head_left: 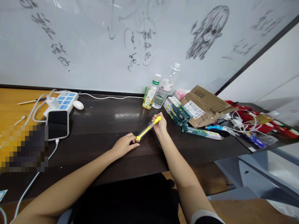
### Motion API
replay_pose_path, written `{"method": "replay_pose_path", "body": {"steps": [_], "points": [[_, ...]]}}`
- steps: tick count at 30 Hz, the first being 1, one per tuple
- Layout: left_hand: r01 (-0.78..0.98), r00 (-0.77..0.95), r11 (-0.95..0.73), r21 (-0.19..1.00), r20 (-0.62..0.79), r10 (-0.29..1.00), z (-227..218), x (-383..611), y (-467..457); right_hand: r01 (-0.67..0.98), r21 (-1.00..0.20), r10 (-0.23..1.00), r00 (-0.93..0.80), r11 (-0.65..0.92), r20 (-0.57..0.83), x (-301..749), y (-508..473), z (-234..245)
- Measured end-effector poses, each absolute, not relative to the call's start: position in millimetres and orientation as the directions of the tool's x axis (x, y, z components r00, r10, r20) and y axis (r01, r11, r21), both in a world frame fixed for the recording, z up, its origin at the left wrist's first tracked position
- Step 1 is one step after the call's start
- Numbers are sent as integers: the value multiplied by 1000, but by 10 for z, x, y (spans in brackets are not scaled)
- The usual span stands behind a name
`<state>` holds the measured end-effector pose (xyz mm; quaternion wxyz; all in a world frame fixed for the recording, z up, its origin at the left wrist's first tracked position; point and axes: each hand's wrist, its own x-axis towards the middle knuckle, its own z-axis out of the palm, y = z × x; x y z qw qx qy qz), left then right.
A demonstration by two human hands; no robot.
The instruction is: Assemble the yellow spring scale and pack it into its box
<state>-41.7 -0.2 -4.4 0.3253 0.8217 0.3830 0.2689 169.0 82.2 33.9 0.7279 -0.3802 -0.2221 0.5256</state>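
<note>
A slim tool (149, 128) with a clear shaft and bright yellow ends slants above the dark table, its upper end to the right. My right hand (161, 125) is closed around that upper end. At the lower end, the thumb and fingers of my left hand (123, 145) close in a pinch; the fingertips partly cover what they grip. What kind of tool it is I cannot make out.
Beyond my right hand stand a bottle of yellow drink (150, 95) and a water bottle (164, 90). Green patterned boxes (178, 110) and a cardboard parcel (204, 105) lie to their right. A phone (57, 124), power strip (67, 101) and white mouse (78, 105) sit left.
</note>
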Motion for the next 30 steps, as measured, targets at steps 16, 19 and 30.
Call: {"method": "replay_pose_path", "body": {"steps": [16,19,30], "points": [[272,639,-226,936,0,769,-45,-265,-152,-562,-816,965,260,134,-21,1546,775,275],[265,650,-235,935,6,760,-16,-262,-174,-541,-830,967,255,135,-8,1555,793,257],[289,454,-464,837,307,836,109,-359,-149,-337,-907,933,334,253,136,1556,766,251]]}}
